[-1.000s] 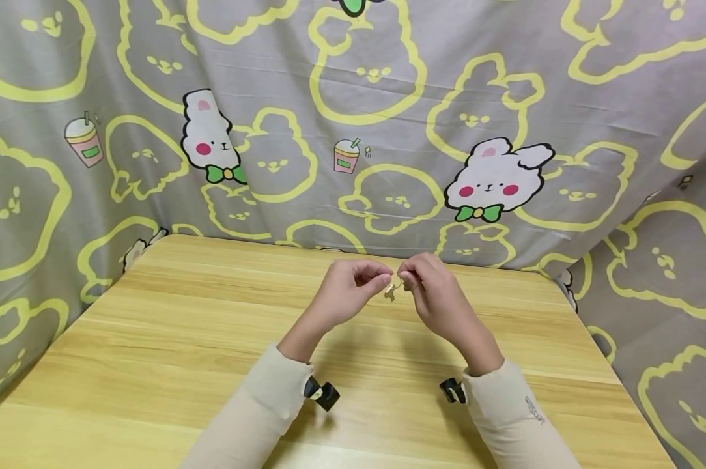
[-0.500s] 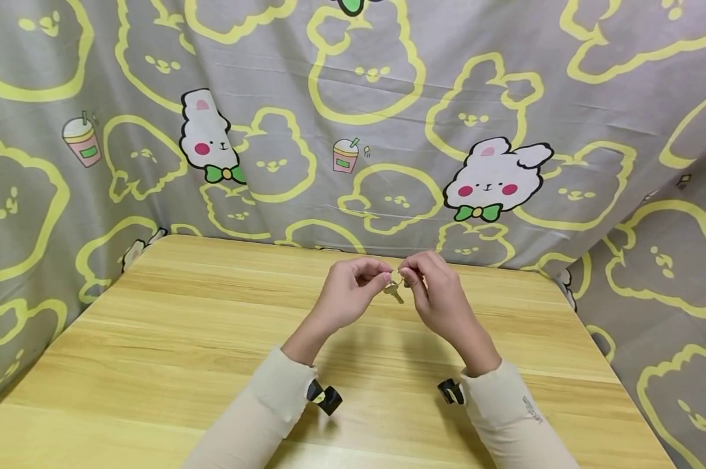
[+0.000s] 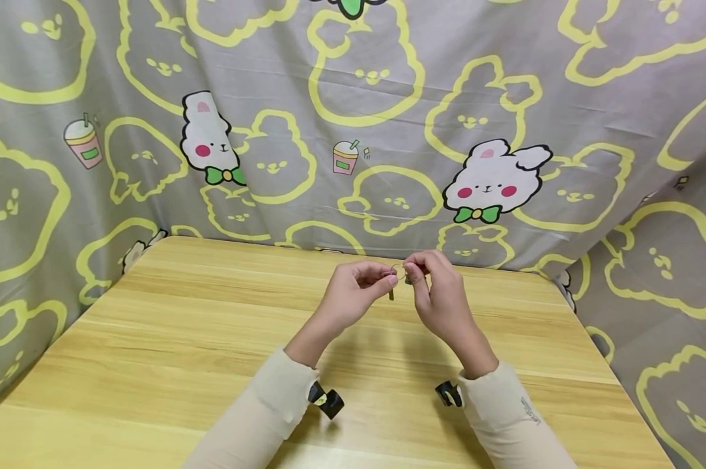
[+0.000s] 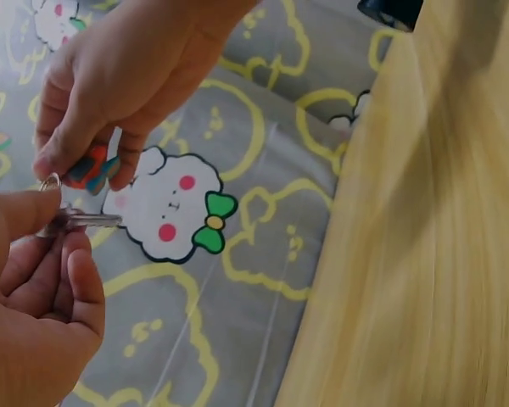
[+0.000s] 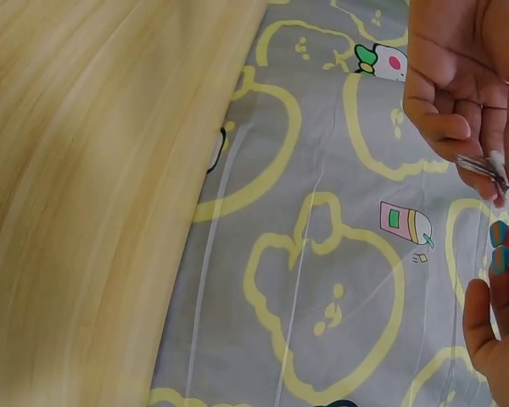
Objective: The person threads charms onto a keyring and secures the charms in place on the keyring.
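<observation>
My left hand (image 3: 353, 290) pinches a metal key (image 4: 97, 220) between thumb and fingers, its blade sticking out toward the right in the left wrist view. A thin key ring (image 3: 397, 268) spans the small gap between the two hands. My right hand (image 3: 437, 290) pinches the ring's other side with thumb and forefinger. An orange and teal charm (image 4: 92, 168) shows under the right hand's fingers; its shape is mostly hidden. In the right wrist view, more than one metal blade (image 5: 479, 167) seems to stick out by the left fingertips. Both hands are held above the table.
A light wood-grain table (image 3: 212, 352) lies beneath the hands. A grey curtain (image 3: 306, 78) with yellow outlined animals hangs behind it and along both sides. Black wrist-camera mounts (image 3: 327, 400) sit at both beige sleeve cuffs (image 3: 282, 384).
The key hung slanted below the ring half a second ago; now it points straight down by the left thumb. The ring shows more openly between the hands, and the right hand has shifted slightly right.
</observation>
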Motion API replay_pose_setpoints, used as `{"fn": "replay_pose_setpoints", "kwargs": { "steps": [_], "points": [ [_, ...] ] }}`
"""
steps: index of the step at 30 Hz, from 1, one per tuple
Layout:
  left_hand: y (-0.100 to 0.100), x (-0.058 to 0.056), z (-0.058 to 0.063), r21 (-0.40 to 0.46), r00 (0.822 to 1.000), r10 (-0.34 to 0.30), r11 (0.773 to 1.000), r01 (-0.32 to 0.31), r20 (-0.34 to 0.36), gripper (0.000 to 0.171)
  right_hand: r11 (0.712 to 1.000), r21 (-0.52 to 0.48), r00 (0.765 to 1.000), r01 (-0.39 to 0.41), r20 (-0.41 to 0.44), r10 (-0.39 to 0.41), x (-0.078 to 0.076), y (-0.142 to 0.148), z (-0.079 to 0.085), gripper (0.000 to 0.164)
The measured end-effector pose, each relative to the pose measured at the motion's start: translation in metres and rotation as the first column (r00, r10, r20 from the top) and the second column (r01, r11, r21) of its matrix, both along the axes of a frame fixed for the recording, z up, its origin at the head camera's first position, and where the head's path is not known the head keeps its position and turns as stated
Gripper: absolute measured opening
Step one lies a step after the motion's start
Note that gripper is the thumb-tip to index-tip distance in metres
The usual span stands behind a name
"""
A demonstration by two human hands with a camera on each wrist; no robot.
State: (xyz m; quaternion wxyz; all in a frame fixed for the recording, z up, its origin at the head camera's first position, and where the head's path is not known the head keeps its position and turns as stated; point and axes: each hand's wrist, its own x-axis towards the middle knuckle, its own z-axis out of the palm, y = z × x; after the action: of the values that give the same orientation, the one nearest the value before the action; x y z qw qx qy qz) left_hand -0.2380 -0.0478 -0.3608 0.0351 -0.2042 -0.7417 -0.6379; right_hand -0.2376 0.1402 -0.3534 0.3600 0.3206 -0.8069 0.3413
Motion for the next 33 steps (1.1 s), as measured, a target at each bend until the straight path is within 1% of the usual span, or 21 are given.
{"fn": "replay_pose_setpoints", "kwargs": {
  "steps": [3,7,10,13,16,18,21,24,25,26,27,28,29,30,31,33],
  "points": [
    [0.001,0.0,-0.001,0.023,1.0,0.012,1.0,-0.012,-0.007,0.021,0.999,-0.032,1.0,0.016,-0.007,-0.016,0.0,-0.001,0.0,0.006],
    [0.0,0.001,0.001,0.035,0.999,0.01,0.999,-0.009,-0.031,0.02,0.999,-0.031,1.0,0.021,-0.003,-0.021,0.0,0.0,0.001,0.006],
    [-0.003,0.001,0.004,0.021,0.999,-0.023,1.0,0.024,-0.039,0.02,1.0,-0.011,1.0,0.0,-0.002,0.0,-0.001,0.002,0.002,0.006],
    [-0.008,0.0,0.008,-0.009,0.996,-0.081,0.997,0.081,-0.032,0.021,0.999,0.012,0.999,-0.049,0.008,0.049,0.0,0.005,0.005,0.004],
    [-0.014,-0.001,0.01,-0.047,0.99,-0.143,0.989,0.142,-0.018,0.021,0.994,0.027,0.993,-0.11,0.038,0.109,0.001,0.008,0.006,0.003],
    [-0.017,-0.002,0.01,-0.066,0.986,-0.168,0.984,0.168,-0.007,0.021,0.99,0.035,0.989,-0.138,0.063,0.136,0.001,0.009,0.006,0.005],
    [-0.019,-0.002,0.011,-0.068,0.987,-0.161,0.984,0.162,0.016,0.021,0.989,0.032,0.987,-0.144,0.079,0.141,0.001,0.008,0.005,0.004],
    [-0.016,-0.003,0.009,-0.04,0.991,-0.122,0.991,0.124,0.05,0.023,0.995,0.01,0.993,-0.103,0.063,0.102,0.001,0.006,0.004,0.003],
    [-0.015,-0.002,0.009,-0.032,0.993,-0.105,0.994,0.106,0.047,0.025,0.996,-0.002,0.995,-0.085,0.056,0.085,0.001,0.005,0.004,0.003],
    [-0.013,-0.002,0.008,-0.026,0.996,-0.088,0.996,0.089,0.03,0.027,0.998,-0.014,0.996,-0.068,0.051,0.068,0.002,0.004,0.004,0.003],
    [-0.011,-0.002,0.008,-0.026,0.997,-0.071,0.997,0.071,-0.002,0.031,0.998,-0.027,0.998,-0.052,0.046,0.053,0.002,0.003,0.004,0.003],
    [-0.01,-0.002,0.007,-0.035,0.997,-0.052,0.998,0.05,-0.052,0.033,0.999,-0.038,0.998,-0.036,0.042,0.037,0.002,0.003,0.004,0.003],
    [-0.008,-0.001,0.007,-0.056,0.992,-0.028,0.998,0.021,-0.122,0.033,0.999,-0.048,0.999,-0.025,0.039,0.027,0.002,0.002,0.004,0.004],
    [-0.006,-0.001,0.007,-0.079,0.98,-0.005,0.997,-0.011,-0.2,0.032,0.998,-0.054,0.999,-0.016,0.033,0.018,0.002,0.001,0.004,0.004],
    [-0.005,-0.001,0.007,-0.101,0.959,0.02,0.994,-0.051,-0.282,0.031,0.998,-0.059,0.999,-0.009,0.031,0.011,0.003,0.0,0.003,0.003],
    [-0.003,0.0,0.006,-0.127,0.905,0.057,0.984,-0.121,-0.422,0.026,0.998,-0.062,1.0,-0.003,0.025,0.005,0.003,-0.002,0.002,0.001]
  ]
}}
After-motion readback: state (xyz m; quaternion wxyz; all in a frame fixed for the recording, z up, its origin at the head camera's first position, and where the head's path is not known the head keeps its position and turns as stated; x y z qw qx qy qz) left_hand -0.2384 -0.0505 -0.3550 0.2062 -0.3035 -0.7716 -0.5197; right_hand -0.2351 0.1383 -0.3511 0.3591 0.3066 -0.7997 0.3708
